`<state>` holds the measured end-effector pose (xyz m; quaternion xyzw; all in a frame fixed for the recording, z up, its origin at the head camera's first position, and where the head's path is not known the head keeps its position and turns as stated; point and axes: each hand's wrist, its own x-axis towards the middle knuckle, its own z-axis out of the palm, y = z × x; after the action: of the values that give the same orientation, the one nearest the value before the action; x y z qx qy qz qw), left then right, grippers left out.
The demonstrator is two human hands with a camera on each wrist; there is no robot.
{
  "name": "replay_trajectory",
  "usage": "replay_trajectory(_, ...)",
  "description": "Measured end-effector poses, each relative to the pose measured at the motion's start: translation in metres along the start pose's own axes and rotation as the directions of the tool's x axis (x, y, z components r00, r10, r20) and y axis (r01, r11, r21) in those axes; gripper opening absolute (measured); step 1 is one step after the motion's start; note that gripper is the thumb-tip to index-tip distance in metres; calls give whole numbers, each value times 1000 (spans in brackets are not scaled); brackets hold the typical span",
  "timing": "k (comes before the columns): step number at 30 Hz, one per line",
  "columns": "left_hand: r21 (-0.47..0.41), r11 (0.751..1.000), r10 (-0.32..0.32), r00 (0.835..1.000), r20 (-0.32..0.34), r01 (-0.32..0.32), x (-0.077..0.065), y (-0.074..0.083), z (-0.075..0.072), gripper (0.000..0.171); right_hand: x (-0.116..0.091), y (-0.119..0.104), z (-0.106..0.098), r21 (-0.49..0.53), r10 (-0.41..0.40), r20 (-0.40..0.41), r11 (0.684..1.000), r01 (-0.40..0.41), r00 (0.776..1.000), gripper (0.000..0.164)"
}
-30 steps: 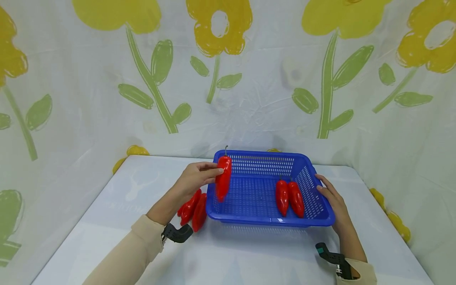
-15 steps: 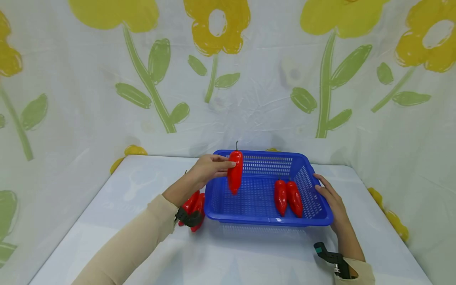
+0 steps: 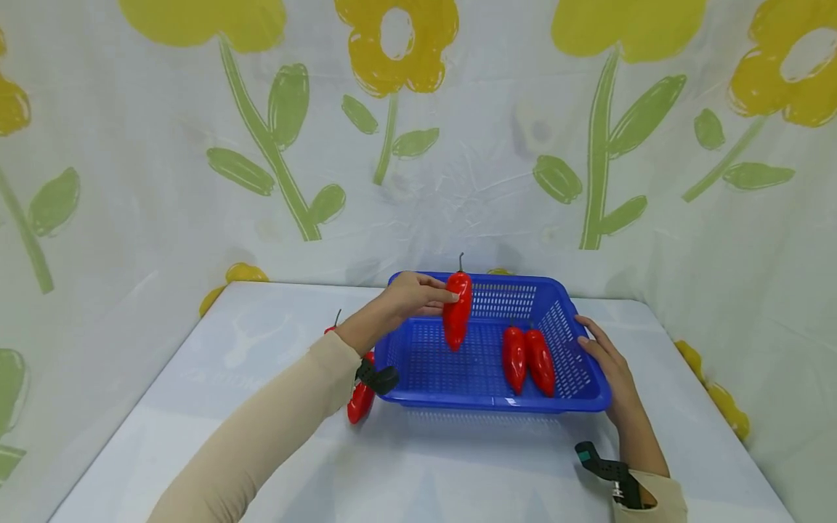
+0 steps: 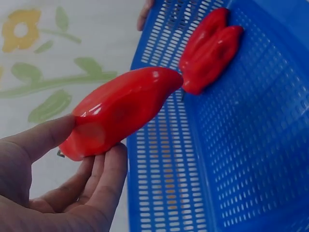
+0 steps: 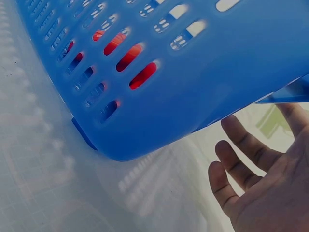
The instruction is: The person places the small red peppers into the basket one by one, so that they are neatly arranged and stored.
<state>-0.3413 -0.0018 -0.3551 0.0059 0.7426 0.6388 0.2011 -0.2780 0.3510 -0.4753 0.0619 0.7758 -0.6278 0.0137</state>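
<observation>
My left hand (image 3: 418, 292) pinches a glossy red pepper (image 3: 458, 311) between thumb and fingers, its thin stem pointing up. The pepper hangs over the left half of a blue plastic basket (image 3: 451, 401); the left wrist view shows its tapered end toward the basket. Two more red peppers (image 3: 514, 359) lie side by side at the basket's right end. At the basket's right rim is my right hand (image 3: 611, 367), thumb and a finger at the edge. In the right wrist view its other fingers (image 5: 236, 166) are below the rim.
More red peppers (image 3: 360, 403) lie on the white table (image 3: 261, 349) left of the basket, partly hidden by my left forearm. A flower-printed curtain (image 3: 484, 181) stands behind the table and along its sides. Both wrists carry black camera mounts (image 3: 611, 468).
My left hand has moved right and slightly up with the pepper, from the basket's left edge to over its interior. The right hand and the basket have stayed in place.
</observation>
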Motion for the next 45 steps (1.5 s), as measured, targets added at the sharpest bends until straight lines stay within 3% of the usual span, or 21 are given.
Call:
replay_trajectory(13,68,994,-86,996,-14,87,24,-1,40,38,-1,-2,-2,13,2,2,1000,-2,1000,58)
replay_trajectory(20,190,971,-134,990,-53,142,33,-8,58,42,1,-1,0,34,12,10,999,-13,1000,59)
replay_trajectory(29,237,950,-191,978,-83,205,44,-16,73,52,1,2,0,36,29,6,999,-29,1000,61)
replay_trajectory(35,260,940,-215,976,-44,219,47,-16,77,42,1,1,1,35,9,10,999,-9,1000,60)
replay_trajectory(45,261,924,-272,960,-65,280,59,-27,88,43,3,-2,0,10,2,-2,1000,-2,1000,60)
